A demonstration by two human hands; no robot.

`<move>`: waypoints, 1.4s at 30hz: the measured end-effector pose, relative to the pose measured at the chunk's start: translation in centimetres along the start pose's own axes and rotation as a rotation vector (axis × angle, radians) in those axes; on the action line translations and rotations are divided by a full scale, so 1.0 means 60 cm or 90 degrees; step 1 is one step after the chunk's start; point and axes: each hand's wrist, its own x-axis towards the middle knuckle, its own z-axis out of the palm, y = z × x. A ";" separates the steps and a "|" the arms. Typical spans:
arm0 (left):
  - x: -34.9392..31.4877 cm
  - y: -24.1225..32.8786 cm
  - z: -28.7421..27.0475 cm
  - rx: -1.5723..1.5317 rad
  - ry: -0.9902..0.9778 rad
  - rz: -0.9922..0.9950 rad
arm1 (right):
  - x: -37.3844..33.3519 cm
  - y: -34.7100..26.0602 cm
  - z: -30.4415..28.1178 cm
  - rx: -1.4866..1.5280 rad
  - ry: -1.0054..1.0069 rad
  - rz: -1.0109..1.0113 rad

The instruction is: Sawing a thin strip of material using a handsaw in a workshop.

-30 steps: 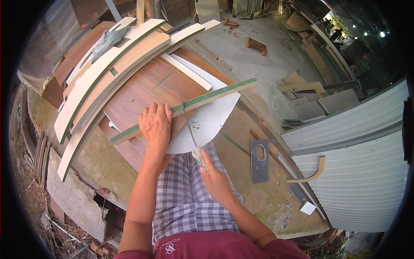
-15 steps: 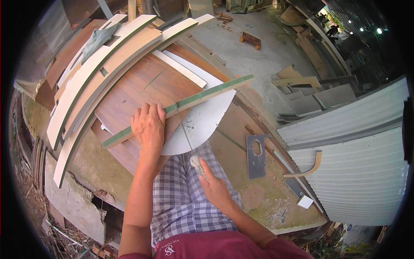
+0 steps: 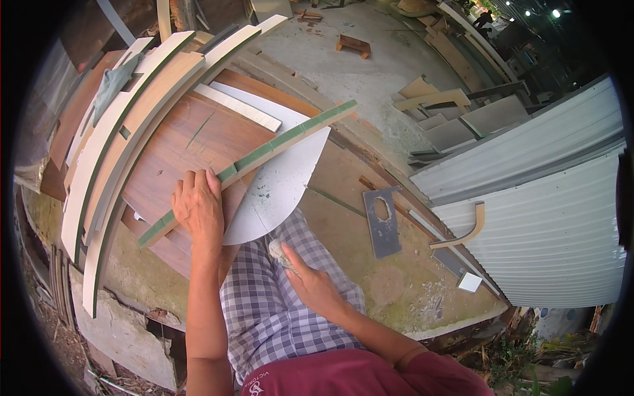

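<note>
My left hand (image 3: 199, 206) is wrapped over a long wooden strip (image 3: 290, 137) with a green top edge, pressing it onto brown wood-grain boards (image 3: 158, 152). Several fine lines cross the strip's green edge. Low at my lap, my right hand (image 3: 309, 282) is closed round the pale, wrapped handle of a thin-bladed saw (image 3: 276, 248). Its narrow blade runs up over a rounded white sheet (image 3: 274, 181) toward the strip. Whether the blade touches the strip, I cannot tell. Dark marks and bits lie on the sheet.
Long curved boards (image 3: 132, 119) are stacked at left, a grey-blue cloth (image 3: 113, 82) on them. A dark plate with a hole (image 3: 383, 231) lies to the right, near a curved wooden piece (image 3: 470, 234) and corrugated metal sheet (image 3: 528, 244). A small wooden stool (image 3: 353, 45) stands on the far floor.
The whole view has shifted, so most things sit further left. My left hand keeps its hold on the strip. The blade, earlier seen reaching the strip, is now less distinct near it.
</note>
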 end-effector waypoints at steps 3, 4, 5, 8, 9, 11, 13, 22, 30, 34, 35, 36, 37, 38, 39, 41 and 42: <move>0.001 -0.001 -0.001 0.012 -0.016 -0.017 | 0.036 -0.016 -0.010 0.007 -0.040 0.035; 0.002 0.001 -0.001 0.010 -0.012 -0.016 | 0.065 -0.019 -0.009 0.001 -0.041 0.029; 0.002 0.002 -0.001 0.011 -0.016 -0.013 | 0.092 -0.023 -0.009 -0.003 -0.044 0.022; 0.003 0.005 0.001 0.010 -0.010 -0.006 | 0.153 -0.046 -0.014 -0.023 -0.042 0.036; 0.003 0.005 0.001 0.008 -0.003 -0.003 | 0.148 -0.044 -0.011 -0.023 -0.044 0.035; 0.002 0.005 0.001 0.011 -0.007 -0.005 | 0.123 -0.030 -0.002 -0.015 -0.004 -0.012; 0.000 0.000 0.002 0.018 -0.011 -0.012 | 0.063 -0.010 0.003 -0.013 -0.022 0.002; 0.016 -0.008 0.013 0.023 0.010 -0.025 | 0.041 -0.007 -0.010 -0.010 -0.044 0.028; 0.014 -0.029 0.017 0.049 0.046 -0.011 | 0.043 -0.007 -0.030 -0.035 -0.103 0.030; -0.004 -0.016 0.003 0.033 0.042 0.005 | 0.014 0.005 -0.019 -0.021 -0.059 -0.002; -0.003 -0.016 -0.001 0.023 0.055 0.008 | 0.014 -0.002 -0.018 -0.020 -0.058 0.002; -0.001 -0.016 -0.006 0.015 0.068 0.011 | 0.025 -0.012 -0.020 -0.009 -0.074 -0.002; -0.001 -0.015 -0.005 0.005 0.084 0.018 | 0.050 -0.019 -0.024 -0.033 -0.056 -0.012; 0.000 -0.015 0.000 -0.003 0.102 0.024 | 0.078 -0.024 -0.023 -0.057 -0.038 -0.026; 0.001 -0.011 0.006 -0.007 0.101 0.020 | 0.102 -0.026 -0.018 -0.057 -0.029 -0.025; -0.002 -0.006 0.011 0.002 0.100 0.006 | 0.136 -0.039 -0.012 -0.059 -0.046 0.029; -0.004 -0.007 0.010 -0.006 0.078 -0.004 | 0.136 -0.039 -0.005 -0.053 -0.062 0.020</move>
